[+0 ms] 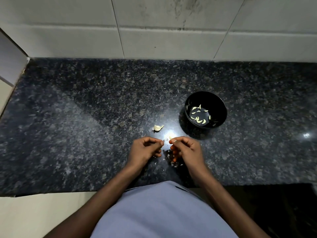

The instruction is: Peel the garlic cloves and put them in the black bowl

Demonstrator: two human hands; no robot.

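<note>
The black bowl (220, 107) stands on the dark granite counter (85, 126), right of centre, with several peeled pale cloves (199, 117) lying in its bottom. A small clump of unpeeled garlic (158, 128) lies on the counter left of the bowl. Below it, my right hand (186, 149) pinches a small garlic clove (170, 138) between thumb and forefinger. My left hand (145, 149) is curled just to the left of it, fingertips pinched together close to the clove; whether it holds a bit of skin I cannot tell. Peel scraps (172, 161) lie under my hands.
A tiled wall (154, 28) rises behind the counter, and a side wall closes the left end. The counter's front edge runs just above my blue shirt (163, 212). A bright light reflection sits on the stone near my hands.
</note>
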